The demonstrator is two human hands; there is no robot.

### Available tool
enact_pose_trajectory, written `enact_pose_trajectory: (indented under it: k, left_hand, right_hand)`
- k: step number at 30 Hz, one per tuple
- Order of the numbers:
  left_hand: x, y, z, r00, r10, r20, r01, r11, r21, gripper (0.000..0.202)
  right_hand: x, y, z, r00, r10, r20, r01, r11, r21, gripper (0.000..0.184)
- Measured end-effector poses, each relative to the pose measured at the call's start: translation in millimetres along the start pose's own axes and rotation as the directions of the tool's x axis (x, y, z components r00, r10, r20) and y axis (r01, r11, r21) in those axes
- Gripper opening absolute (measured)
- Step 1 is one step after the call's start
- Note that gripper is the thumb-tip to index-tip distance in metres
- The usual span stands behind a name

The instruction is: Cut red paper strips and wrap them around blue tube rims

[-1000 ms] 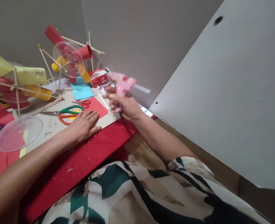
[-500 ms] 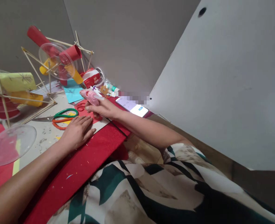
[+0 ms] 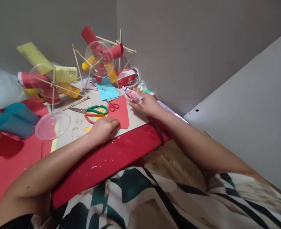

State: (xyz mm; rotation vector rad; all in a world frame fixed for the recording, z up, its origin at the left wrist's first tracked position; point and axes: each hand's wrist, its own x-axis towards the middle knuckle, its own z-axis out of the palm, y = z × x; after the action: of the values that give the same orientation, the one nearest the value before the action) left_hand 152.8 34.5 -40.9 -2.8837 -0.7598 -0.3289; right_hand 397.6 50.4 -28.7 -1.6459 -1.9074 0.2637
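My right hand (image 3: 148,105) rests on the grey board (image 3: 140,119) with its fingers around a pink glue gun (image 3: 133,95) that lies low near the board's far right corner. A black cord (image 3: 159,135) runs from the gun over the table edge. My left hand (image 3: 105,127) lies on the board with its fingers curled under, beside a red paper piece (image 3: 121,109). Green-handled scissors (image 3: 92,110) and small red scissors (image 3: 113,106) lie just beyond my left hand.
Two stick-and-paper-roll wheel models (image 3: 102,60) (image 3: 51,84) stand at the back. A clear plastic lid (image 3: 52,125), teal paper rolls (image 3: 13,119), a blue sheet (image 3: 107,90), a red box (image 3: 126,77) and a phone (image 3: 172,111) lie around. Grey walls close the corner.
My right hand has lowered the raised glue gun down to the board's far corner. My left hand's fingers have curled in. The view has swung left.
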Motion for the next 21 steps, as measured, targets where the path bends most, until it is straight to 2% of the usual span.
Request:
enact_pose_trajectory:
  k: [5, 10, 17, 21]
  left_hand:
    - [-1, 1, 1.2, 1.000, 0.016, -0.027, -0.016, 1.000, 0.017, 0.025]
    - [-2, 2, 0.0, 0.998, 0.031, -0.047, -0.030, 0.999, 0.023, 0.025]
    - [-3, 2, 1.0, 0.997, 0.055, -0.045, -0.054, 0.998, 0.015, 0.026]
    - [-3, 2, 2.1, 0.997, 0.060, -0.050, -0.059, 0.998, 0.015, 0.027]
  right_hand:
    - [3, 0, 1, 0.996, 0.090, 0.008, -0.088, 0.991, -0.099, 0.020]
    - [2, -4, -3, 0.991, 0.132, 0.034, -0.121, 0.969, -0.217, 0.026]
    - [-3, -1, -12, 0.986, 0.131, 0.099, -0.090, 0.935, -0.343, 0.040]
    - [-6, 5, -14, 0.982, 0.107, 0.155, -0.042, 0.926, -0.374, 0.041]
